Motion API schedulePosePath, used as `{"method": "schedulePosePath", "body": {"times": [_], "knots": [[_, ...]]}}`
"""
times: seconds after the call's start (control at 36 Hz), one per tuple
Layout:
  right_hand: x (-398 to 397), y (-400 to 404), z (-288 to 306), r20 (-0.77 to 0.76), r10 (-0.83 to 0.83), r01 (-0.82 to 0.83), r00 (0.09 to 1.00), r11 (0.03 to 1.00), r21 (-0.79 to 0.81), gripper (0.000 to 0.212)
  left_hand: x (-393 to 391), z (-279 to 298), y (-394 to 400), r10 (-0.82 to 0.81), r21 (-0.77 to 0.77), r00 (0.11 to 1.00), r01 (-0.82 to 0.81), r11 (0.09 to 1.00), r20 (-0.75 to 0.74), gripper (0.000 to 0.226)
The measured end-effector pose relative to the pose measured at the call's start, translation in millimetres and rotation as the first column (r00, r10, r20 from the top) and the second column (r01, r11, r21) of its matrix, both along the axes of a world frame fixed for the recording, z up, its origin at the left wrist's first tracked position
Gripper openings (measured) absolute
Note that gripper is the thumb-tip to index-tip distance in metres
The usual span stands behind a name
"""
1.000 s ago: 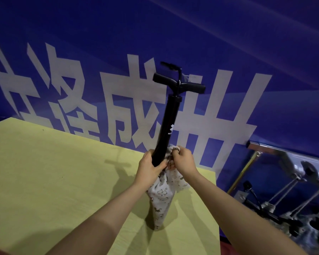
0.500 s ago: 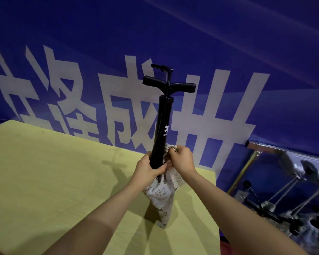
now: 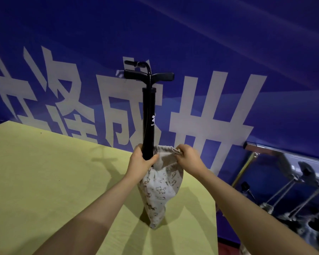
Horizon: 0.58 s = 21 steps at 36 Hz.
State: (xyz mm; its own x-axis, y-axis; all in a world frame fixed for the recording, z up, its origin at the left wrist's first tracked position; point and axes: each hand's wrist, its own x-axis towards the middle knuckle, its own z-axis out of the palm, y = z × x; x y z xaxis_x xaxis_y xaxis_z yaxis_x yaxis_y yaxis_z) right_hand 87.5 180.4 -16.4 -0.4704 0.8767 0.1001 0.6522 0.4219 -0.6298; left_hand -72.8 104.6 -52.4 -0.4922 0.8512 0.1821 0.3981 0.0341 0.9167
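A black hand pump (image 3: 149,115) with a T-shaped handle stands upright, its lower end inside a white drawstring bag (image 3: 159,188) printed with small animals. The bag stands on the yellow-green table (image 3: 44,181). My left hand (image 3: 140,163) grips the pump's barrel just above the bag's mouth. My right hand (image 3: 189,157) pinches the bag's gathered rim and holds it out to the right, so the mouth gapes. The pump's foot is hidden in the bag.
A blue banner (image 3: 228,80) with large white characters rises right behind the table. The table's right edge (image 3: 216,218) ends close to the bag. Beyond it, low at the right, stand metal rods and stands (image 3: 293,190).
The pump went from leaning right to upright. My right hand moved to the right with the bag's rim, and the bag's mouth is now wider. My left hand stays on the barrel.
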Motion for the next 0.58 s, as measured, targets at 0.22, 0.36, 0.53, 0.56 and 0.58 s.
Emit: {"method": "schedulePosePath", "body": {"times": [0.22, 0.36, 0.53, 0.56, 0.58], "knots": [[-4, -4, 40, -0.208, 0.145, -0.181, 0.967, 0.969, -0.168, 0.032, 1, -14, 1, 0.048, -0.038, 0.988, -0.054, 0.998, -0.149, 0.033], [-9, -5, 55, -0.453, 0.089, -0.205, 0.887, 0.955, -0.214, 0.051, 6, -13, 3, 0.007, -0.07, 0.989, -0.018, 0.997, -0.15, 0.039], [-13, -6, 51, -0.488, 0.128, -0.233, 0.863, 0.959, -0.16, 0.043, 6, -10, 3, -0.023, -0.142, 0.975, -0.009, 0.99, -0.22, 0.043], [-15, -6, 49, -0.488, 0.123, -0.223, 0.864, 0.963, -0.153, 0.043, 5, -10, 2, -0.033, -0.162, 0.972, -0.005, 0.987, -0.232, 0.043], [-17, -6, 47, -0.488, 0.102, -0.199, 0.867, 0.969, -0.15, 0.043, 4, -10, 1, -0.05, -0.188, 0.967, 0.002, 0.982, -0.25, 0.042]]}}
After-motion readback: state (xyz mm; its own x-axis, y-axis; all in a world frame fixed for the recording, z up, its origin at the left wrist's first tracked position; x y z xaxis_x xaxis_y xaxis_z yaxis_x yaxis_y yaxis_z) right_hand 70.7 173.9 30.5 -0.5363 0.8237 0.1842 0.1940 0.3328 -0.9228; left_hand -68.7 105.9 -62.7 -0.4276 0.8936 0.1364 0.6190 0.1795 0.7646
